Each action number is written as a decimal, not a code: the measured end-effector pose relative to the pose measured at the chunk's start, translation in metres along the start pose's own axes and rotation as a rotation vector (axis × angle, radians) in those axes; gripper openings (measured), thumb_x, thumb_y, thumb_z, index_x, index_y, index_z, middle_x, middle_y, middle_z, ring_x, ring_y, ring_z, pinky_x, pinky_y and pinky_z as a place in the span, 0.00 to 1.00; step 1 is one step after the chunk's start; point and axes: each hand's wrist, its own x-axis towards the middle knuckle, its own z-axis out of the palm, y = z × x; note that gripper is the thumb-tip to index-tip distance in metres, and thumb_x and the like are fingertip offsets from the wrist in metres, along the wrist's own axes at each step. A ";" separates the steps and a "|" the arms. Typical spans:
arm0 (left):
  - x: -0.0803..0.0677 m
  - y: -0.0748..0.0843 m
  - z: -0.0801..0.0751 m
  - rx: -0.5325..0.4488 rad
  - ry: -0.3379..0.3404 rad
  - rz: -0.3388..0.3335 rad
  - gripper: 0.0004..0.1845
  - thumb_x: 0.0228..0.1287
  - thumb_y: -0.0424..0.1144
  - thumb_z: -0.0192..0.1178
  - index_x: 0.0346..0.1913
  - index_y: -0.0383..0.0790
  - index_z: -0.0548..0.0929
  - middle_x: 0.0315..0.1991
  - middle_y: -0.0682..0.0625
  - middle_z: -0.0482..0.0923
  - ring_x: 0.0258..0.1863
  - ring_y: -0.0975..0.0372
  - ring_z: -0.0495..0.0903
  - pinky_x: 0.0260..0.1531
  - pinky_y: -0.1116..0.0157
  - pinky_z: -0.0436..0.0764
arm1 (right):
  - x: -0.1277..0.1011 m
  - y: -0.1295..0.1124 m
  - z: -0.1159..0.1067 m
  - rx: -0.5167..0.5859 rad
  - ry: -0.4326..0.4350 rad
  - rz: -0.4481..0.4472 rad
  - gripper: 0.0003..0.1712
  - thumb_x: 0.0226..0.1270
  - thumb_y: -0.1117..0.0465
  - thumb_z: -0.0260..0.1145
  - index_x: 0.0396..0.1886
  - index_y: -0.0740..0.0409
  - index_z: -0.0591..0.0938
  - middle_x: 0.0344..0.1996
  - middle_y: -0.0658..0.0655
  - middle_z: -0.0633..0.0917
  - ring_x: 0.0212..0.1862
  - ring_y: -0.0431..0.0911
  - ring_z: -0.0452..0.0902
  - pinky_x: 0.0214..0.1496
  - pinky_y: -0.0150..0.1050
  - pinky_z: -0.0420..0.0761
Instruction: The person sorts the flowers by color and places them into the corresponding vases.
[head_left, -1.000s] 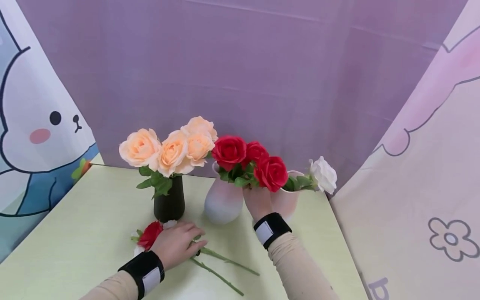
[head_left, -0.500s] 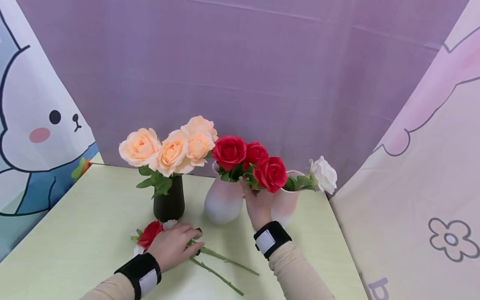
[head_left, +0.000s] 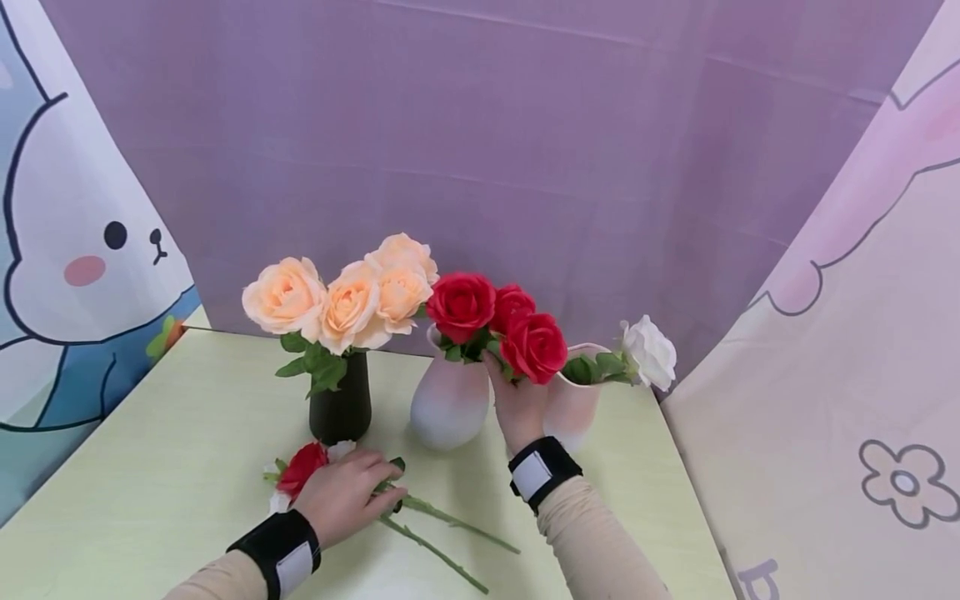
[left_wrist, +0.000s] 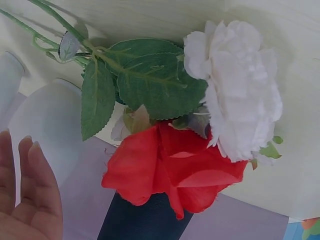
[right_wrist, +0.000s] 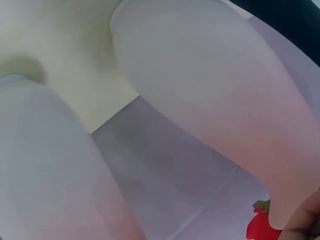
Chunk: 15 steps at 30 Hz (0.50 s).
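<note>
My right hand (head_left: pixel 516 398) is raised between two pale pink vases and pinches the stem of a red rose (head_left: pixel 536 346), held just under the bloom. The left of these vases (head_left: pixel 448 408) holds two red roses (head_left: pixel 461 304). The right one (head_left: pixel 573 410) holds a white rose (head_left: pixel 648 352) that leans right. My left hand (head_left: pixel 343 498) rests flat on loose stems (head_left: pixel 442 533) lying on the table. A red rose (left_wrist: pixel 170 170) and a white rose (left_wrist: pixel 240 85) lie by its wrist, and its fingers (left_wrist: pixel 35 195) look straight in the left wrist view.
A black vase (head_left: pixel 341 408) with peach roses (head_left: pixel 345 296) stands left of the pink vases. The pale green table (head_left: pixel 165 450) is walled by a purple backdrop and printed curtains on both sides. The right wrist view shows only the two vase bodies (right_wrist: pixel 210 100) up close.
My right hand has lifted a little, carrying the red rose up and slightly left, closer to the left pink vase. The left hand has barely shifted on the stems.
</note>
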 end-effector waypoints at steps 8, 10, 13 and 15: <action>-0.011 -0.037 0.037 0.052 -0.071 -0.023 0.19 0.57 0.79 0.50 0.50 0.86 0.72 0.47 0.74 0.75 0.50 0.67 0.78 0.35 0.54 0.85 | -0.002 -0.001 0.005 0.029 0.014 0.017 0.48 0.54 0.49 0.79 0.73 0.43 0.66 0.69 0.49 0.73 0.70 0.44 0.67 0.69 0.40 0.71; -0.013 -0.046 0.044 0.066 -0.087 -0.042 0.20 0.56 0.80 0.49 0.51 0.88 0.69 0.49 0.73 0.75 0.51 0.67 0.78 0.36 0.54 0.85 | -0.002 0.012 0.005 0.036 0.002 0.049 0.49 0.53 0.48 0.79 0.73 0.43 0.66 0.68 0.49 0.73 0.69 0.44 0.68 0.69 0.41 0.71; -0.017 -0.055 0.041 0.075 -0.091 -0.057 0.21 0.55 0.80 0.49 0.52 0.90 0.67 0.51 0.71 0.77 0.52 0.66 0.78 0.38 0.53 0.85 | -0.008 0.019 0.005 0.030 -0.040 0.121 0.42 0.58 0.45 0.76 0.70 0.41 0.67 0.51 0.53 0.83 0.46 0.48 0.83 0.43 0.45 0.84; -0.019 -0.061 0.037 0.092 -0.082 -0.061 0.21 0.55 0.80 0.50 0.53 0.91 0.66 0.51 0.73 0.76 0.53 0.66 0.78 0.40 0.52 0.85 | -0.015 0.036 0.006 0.020 -0.079 0.165 0.39 0.61 0.43 0.73 0.70 0.37 0.67 0.37 0.54 0.85 0.29 0.49 0.83 0.27 0.46 0.83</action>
